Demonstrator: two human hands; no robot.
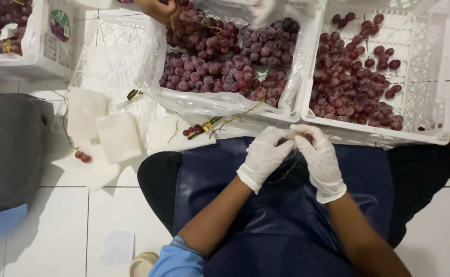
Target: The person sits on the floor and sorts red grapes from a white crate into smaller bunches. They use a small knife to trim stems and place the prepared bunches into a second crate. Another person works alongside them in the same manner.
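Far upper left of the frame, a white box (40,46) of red grapes sits cut off by the edge, and below it white pads (118,136) lie on the tiles with two loose grapes (82,156) beside them. Upper centre, a co-worker's hand (158,9) reaches into the bunches (225,66) in a plastic-lined crate (299,92). Just under that crate's near rim lies a small sprig (197,128). Now to the middle: the left hand (263,156), in a white glove, is pinched shut on a thin green stem (286,172) over the blue apron (281,205). The right hand (320,159), gloved too, presses against it, fingertips closed on the same stem. Upper right, a second crate (430,77) holds loose grapes (356,87).
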